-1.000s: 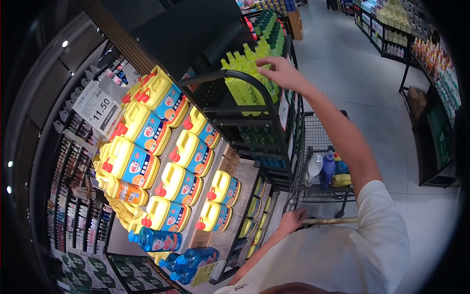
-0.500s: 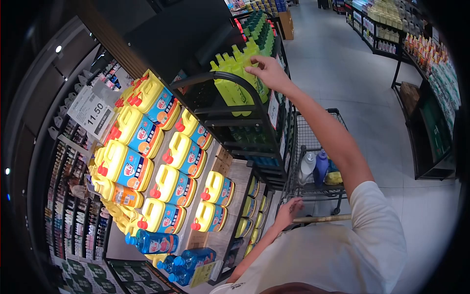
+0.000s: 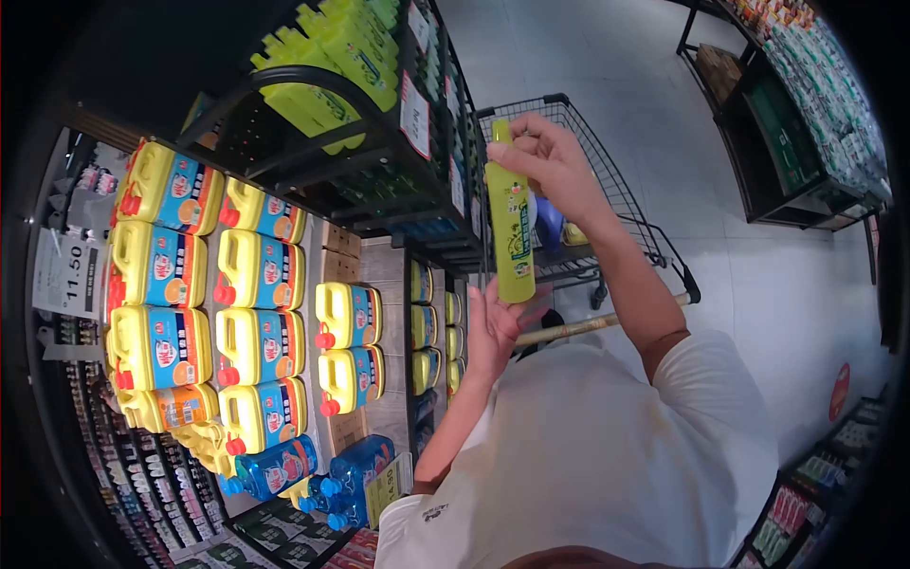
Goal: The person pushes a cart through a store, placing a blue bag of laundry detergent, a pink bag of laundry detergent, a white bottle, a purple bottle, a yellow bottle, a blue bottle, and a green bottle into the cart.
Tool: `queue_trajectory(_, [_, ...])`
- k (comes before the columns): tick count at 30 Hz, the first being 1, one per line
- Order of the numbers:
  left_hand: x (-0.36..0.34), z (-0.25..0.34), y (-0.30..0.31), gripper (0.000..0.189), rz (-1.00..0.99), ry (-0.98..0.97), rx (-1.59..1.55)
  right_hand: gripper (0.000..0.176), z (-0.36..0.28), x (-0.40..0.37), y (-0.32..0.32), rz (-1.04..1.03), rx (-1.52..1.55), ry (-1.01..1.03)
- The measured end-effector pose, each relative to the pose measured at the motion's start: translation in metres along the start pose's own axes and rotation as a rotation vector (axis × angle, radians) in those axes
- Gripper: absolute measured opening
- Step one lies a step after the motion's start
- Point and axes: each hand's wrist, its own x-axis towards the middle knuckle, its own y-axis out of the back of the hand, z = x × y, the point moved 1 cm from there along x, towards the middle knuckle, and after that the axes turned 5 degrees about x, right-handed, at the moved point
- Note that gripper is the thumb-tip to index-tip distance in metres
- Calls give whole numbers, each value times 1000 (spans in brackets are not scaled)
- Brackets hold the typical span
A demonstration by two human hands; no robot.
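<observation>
My right hand grips a slim yellow-green bottle by its neck and holds it upright in front of the cart. Below and beside the bottle's lower end is my left hand, fingers spread, holding nothing. More bottles of the same colour stand packed on the top shelf of a black rack at the upper left. Behind the held bottle, the wire shopping cart carries a purple bottle, partly hidden, with a yellow item next to it.
Yellow jugs with red caps fill the display on the left, with blue bottles below. The cart's handle runs just in front of my body. A black shelf unit stands across the aisle floor.
My right hand has come down from the rack with a yellow-green bottle in it. My left hand has risen from beside the cart handle towards the bottle. The view has turned right.
</observation>
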Motion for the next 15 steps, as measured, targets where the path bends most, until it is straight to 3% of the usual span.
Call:
queue_trajectory(2, [-8, 7, -6, 77, 2, 124, -86, 30, 28, -16, 8, 65, 44, -215])
queue_trajectory(7, [-8, -16, 4, 54, 77, 216, -120, 30, 69, -38, 23, 178, 34, -215])
queue_trajectory(10, [-7, -16, 10, 51, -38, 210, -175, 28, 66, -42, 29, 216, -24, -250])
queue_trajectory(15, [-6, -13, 7, 48, -17, 179, -145, 24, 52, -44, 30, 215, 42, -224])
